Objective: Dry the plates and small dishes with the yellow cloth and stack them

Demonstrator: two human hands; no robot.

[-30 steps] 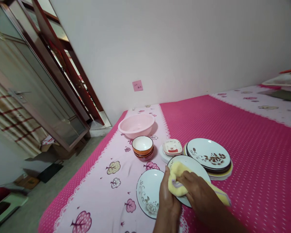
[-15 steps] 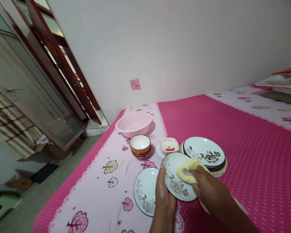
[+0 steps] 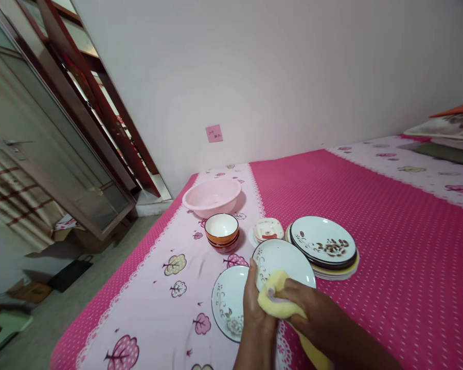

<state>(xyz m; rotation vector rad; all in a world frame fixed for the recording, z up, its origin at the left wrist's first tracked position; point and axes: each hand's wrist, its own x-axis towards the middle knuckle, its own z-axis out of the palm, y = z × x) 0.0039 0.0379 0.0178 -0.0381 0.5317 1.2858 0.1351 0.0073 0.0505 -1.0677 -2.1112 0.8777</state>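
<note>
My left hand [image 3: 256,308] grips the left edge of a white plate [image 3: 287,259] with a dark rim and floral print, holding it tilted above the bed. In my right hand [image 3: 312,308] is a bunched yellow cloth [image 3: 280,300], pressed against the lower part of that plate and covering much of its pattern. A similar floral plate [image 3: 228,303] lies on the bedspread, partly behind my left wrist. Just beyond the held plate stand small square dishes [image 3: 269,228] on white saucers. To their right is a stack of larger plates [image 3: 324,241], the top one with brown flowers.
Stacked orange-sided bowls [image 3: 221,231] stand left of the dishes, with a pink basin [image 3: 212,198] behind them. The pink patterned bedspread [image 3: 162,308] drops off at its left edge toward the floor. A wall [image 3: 278,77] rises behind; bedding [image 3: 447,128] lies far right.
My right hand has moved the yellow cloth down and left across the plate, from its right side to its lower left. The left hand keeps hold of the plate, which has tilted slightly.
</note>
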